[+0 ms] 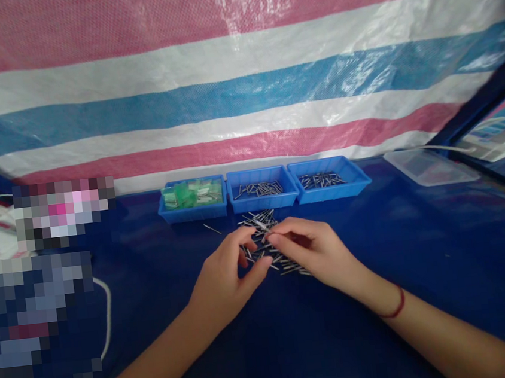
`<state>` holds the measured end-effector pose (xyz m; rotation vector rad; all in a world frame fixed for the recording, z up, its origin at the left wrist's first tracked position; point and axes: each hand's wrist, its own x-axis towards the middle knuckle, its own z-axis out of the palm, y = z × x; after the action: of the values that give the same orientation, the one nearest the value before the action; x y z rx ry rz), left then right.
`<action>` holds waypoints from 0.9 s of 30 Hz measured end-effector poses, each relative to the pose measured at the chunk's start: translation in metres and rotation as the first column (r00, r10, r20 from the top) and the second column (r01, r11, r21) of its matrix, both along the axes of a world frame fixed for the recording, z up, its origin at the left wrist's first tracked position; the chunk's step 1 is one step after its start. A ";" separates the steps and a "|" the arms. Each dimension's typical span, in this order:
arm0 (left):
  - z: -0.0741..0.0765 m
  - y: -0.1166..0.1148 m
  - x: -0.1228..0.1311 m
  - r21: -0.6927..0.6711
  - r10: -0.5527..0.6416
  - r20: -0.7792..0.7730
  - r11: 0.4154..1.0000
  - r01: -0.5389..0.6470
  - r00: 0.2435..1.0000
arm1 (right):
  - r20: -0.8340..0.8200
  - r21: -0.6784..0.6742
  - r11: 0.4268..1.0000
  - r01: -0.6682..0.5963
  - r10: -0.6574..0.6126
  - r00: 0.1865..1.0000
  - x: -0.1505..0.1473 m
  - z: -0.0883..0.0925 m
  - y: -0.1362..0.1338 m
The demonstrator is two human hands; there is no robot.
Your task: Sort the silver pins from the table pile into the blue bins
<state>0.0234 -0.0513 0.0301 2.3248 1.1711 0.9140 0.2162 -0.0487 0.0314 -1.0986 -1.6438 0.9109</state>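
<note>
A loose pile of blind rivets, thin silvery pins, lies on the dark blue table between my two hands. My left hand is at the pile's left side, its thumb and fingers curved apart with nothing seen between them. Over the pile, my right hand pinches thumb and forefinger together, and a slim silvery rivet seems to stick out from the fingertips. My fingers cover part of the pile. One stray rivet lies by itself to the left.
Three blue bins stand in a row behind the pile: the left bin holds green and clear packets, the middle bin and right bin hold rivets. A clear plastic lid lies at right. A white cable runs at left.
</note>
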 end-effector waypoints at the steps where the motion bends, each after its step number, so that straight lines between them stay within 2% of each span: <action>1: 0.000 0.000 0.000 0.019 -0.006 -0.071 1.000 0.007 0.997 | -0.065 -0.052 0.996 0.069 -0.072 0.995 0.004 -0.001 0.004; 3: 0.000 0.001 0.000 0.070 -0.030 -0.217 0.996 0.046 0.976 | -0.188 -0.151 0.963 0.222 -0.249 0.950 0.015 -0.004 0.015; 5: -0.001 0.002 0.000 0.081 -0.041 -0.345 0.994 0.074 0.938 | -0.329 -0.235 0.907 0.350 -0.414 0.849 0.030 -0.007 0.026; 7: -0.003 0.002 0.000 0.063 -0.047 -0.436 0.995 0.083 0.899 | -0.417 -0.327 0.862 0.387 -0.499 0.760 0.045 -0.009 0.037; 10: -0.005 0.002 -0.001 0.032 -0.070 -0.511 0.994 0.100 0.857 | -0.430 -0.410 0.834 0.369 -0.534 0.728 0.061 -0.012 0.048; 13: -0.006 0.002 -0.001 0.024 -0.085 -0.541 0.993 0.116 0.837 | -0.414 -0.462 0.817 0.345 -0.543 0.731 0.064 -0.014 0.050; 17: -0.007 0.004 -0.001 0.041 -0.077 -0.558 0.992 0.120 0.826 | -0.409 -0.477 0.839 0.261 -0.475 0.779 0.051 -0.013 0.042; 23: -0.009 0.006 -0.002 0.099 -0.026 -0.629 0.989 0.113 0.777 | -0.298 -0.404 0.888 0.219 -0.354 0.886 0.037 -0.009 0.030; 27: -0.009 0.005 -0.003 0.114 -0.025 -0.636 0.986 0.125 0.771 | -0.229 -0.353 0.912 0.208 -0.300 0.926 0.033 -0.009 0.026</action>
<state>0.0209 -0.0464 0.0212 2.8978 1.2565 0.1614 0.2492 -0.0227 0.0227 -1.3049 -1.1109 1.1274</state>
